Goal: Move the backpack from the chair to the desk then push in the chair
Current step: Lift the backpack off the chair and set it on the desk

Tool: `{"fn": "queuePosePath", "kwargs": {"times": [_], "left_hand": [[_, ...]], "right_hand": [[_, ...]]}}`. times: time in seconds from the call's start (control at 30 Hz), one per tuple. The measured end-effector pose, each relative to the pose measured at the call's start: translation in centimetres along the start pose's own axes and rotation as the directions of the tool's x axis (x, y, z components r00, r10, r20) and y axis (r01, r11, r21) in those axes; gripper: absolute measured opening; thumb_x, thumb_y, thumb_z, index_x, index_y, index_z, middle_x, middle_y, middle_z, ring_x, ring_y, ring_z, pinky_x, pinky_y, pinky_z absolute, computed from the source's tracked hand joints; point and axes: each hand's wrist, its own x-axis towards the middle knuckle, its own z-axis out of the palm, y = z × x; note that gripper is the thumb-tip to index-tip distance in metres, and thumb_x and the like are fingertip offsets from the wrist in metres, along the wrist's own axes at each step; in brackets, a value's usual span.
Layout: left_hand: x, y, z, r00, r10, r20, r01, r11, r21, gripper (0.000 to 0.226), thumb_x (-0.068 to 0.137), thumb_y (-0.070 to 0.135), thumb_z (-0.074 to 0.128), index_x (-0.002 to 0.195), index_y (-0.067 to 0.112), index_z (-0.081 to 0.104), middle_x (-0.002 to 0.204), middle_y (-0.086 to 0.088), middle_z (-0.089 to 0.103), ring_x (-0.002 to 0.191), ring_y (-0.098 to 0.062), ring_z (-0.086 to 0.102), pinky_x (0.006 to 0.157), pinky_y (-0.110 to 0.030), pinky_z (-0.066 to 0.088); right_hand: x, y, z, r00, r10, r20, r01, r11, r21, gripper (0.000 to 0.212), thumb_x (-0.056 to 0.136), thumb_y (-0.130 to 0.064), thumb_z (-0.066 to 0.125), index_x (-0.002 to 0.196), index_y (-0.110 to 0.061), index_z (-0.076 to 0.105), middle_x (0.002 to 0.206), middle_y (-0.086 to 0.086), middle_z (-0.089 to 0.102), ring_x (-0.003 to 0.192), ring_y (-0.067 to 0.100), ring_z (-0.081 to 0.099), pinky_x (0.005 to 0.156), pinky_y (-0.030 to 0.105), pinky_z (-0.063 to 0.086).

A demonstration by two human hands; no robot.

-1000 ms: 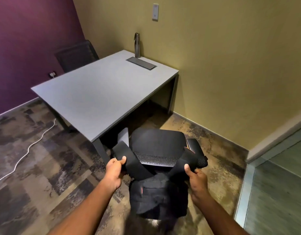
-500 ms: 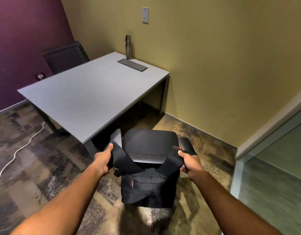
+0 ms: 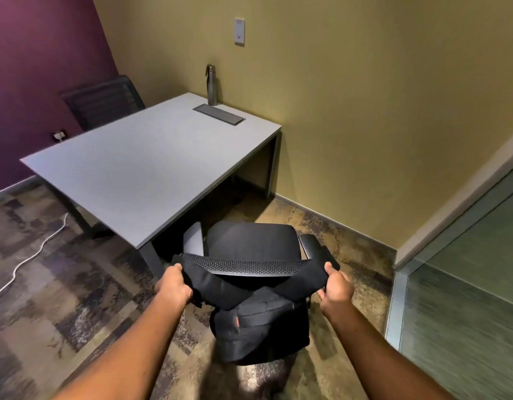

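Both hands are on the backpack [image 3: 261, 324], which hangs behind the backrest of the chair [image 3: 249, 243] with its two straps looped up over the backrest's top edge. The left hand [image 3: 174, 284] clenches the left strap [image 3: 217, 287] at the backrest's left corner; the right hand [image 3: 337, 285] grips the right strap [image 3: 301, 280] at the right corner. The bag's body dangles below the hands, clear of the seat. The chair stands just short of the desk [image 3: 139, 168], its seat facing the near edge, not tucked under. A bottle [image 3: 212, 85] stands at the desk's far edge by the wall, and a second chair [image 3: 105, 101] sits on the far side.
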Motion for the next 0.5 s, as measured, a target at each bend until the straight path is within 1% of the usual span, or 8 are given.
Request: {"fn": "queuePosePath", "kwargs": {"times": [0.03,0.07,0.13,0.17,0.23,0.3,0.4,0.5], "left_hand": [[-0.2,-0.5,-0.1,0.999,0.023,-0.040,-0.024,0.999,-0.022,0.035,0.091,0.005,0.054,0.126,0.002,0.061,0.131,-0.012,0.065,0.110,-0.030,0.067,0.092,-0.045,0.055],[-0.4,-1.0,-0.2,0.995,0.051,-0.086,-0.055,0.998,-0.041,0.044,0.089,0.003,0.056,0.133,0.001,0.056,0.134,-0.015,0.063,0.114,-0.032,0.065,0.096,-0.048,0.054],[-1.0,-1.9,-0.4,0.983,0.108,-0.150,-0.116,0.992,-0.044,0.052,0.087,0.001,0.058,0.138,-0.003,0.050,0.137,-0.021,0.059,0.116,-0.035,0.064,0.098,-0.054,0.053],[-1.2,-2.2,-0.6,0.979,0.131,-0.158,-0.138,0.990,-0.038,0.052,0.087,0.000,0.059,0.138,-0.004,0.048,0.138,-0.023,0.057,0.117,-0.036,0.063,0.098,-0.054,0.052],[-1.3,-2.7,-0.9,0.971,0.172,-0.168,-0.178,0.984,-0.026,0.052,0.089,0.001,0.059,0.138,-0.007,0.046,0.138,-0.025,0.056,0.119,-0.036,0.062,0.099,-0.053,0.052],[-1.4,-2.8,-1.4,0.968,0.197,-0.153,-0.201,0.980,-0.007,0.050,0.089,0.001,0.059,0.137,-0.007,0.047,0.137,-0.025,0.056,0.119,-0.037,0.062,0.099,-0.053,0.052],[-1.2,-2.6,-1.8,0.975,0.195,-0.104,-0.195,0.981,0.012,0.047,0.091,0.001,0.059,0.136,-0.006,0.049,0.135,-0.023,0.059,0.116,-0.036,0.063,0.097,-0.054,0.053],[-0.9,-2.6,-2.2,0.990,0.139,-0.011,-0.139,0.990,0.020,0.044,0.095,0.003,0.055,0.138,-0.003,0.048,0.136,-0.022,0.059,0.117,-0.037,0.062,0.097,-0.055,0.052]], "right_hand": [[-0.3,0.1,-0.3,1.000,-0.006,-0.014,0.007,1.000,0.024,0.049,0.102,-0.013,0.068,0.148,-0.004,0.053,0.140,0.016,0.066,0.123,0.035,0.065,0.092,0.046,0.053],[-0.7,0.3,-0.6,1.000,-0.008,-0.028,0.009,0.999,0.042,0.051,0.102,-0.014,0.067,0.150,-0.005,0.051,0.142,0.016,0.065,0.122,0.034,0.065,0.094,0.047,0.054],[-1.5,0.6,-1.2,0.999,-0.010,-0.048,0.014,0.996,0.092,0.050,0.103,-0.015,0.065,0.151,-0.008,0.052,0.134,0.014,0.068,0.100,0.028,0.068,0.075,0.036,0.058],[-1.7,0.9,-1.5,0.998,-0.006,-0.066,0.013,0.995,0.104,0.048,0.103,-0.015,0.065,0.150,-0.009,0.053,0.127,0.013,0.068,0.087,0.024,0.066,0.065,0.030,0.055],[-2.0,1.5,-2.0,0.997,0.020,-0.076,-0.011,0.993,0.119,0.039,0.103,-0.013,0.065,0.141,-0.008,0.058,0.117,0.013,0.069,0.076,0.019,0.063,0.062,0.031,0.051],[-2.5,1.9,-2.3,0.997,0.038,-0.060,-0.031,0.993,0.118,0.027,0.103,-0.010,0.063,0.129,-0.003,0.062,0.113,0.017,0.068,0.073,0.023,0.063,0.063,0.036,0.051],[-3.3,2.5,-2.6,0.998,0.051,-0.045,-0.045,0.989,0.141,0.028,0.103,-0.008,0.060,0.130,-0.002,0.062,0.112,0.019,0.067,0.075,0.026,0.063,0.064,0.038,0.051],[-4.3,2.6,-2.9,0.997,0.065,-0.034,-0.057,0.979,0.195,0.025,0.103,-0.007,0.056,0.127,-0.006,0.063,0.095,0.013,0.069,0.076,0.028,0.064,0.063,0.039,0.050]]}}
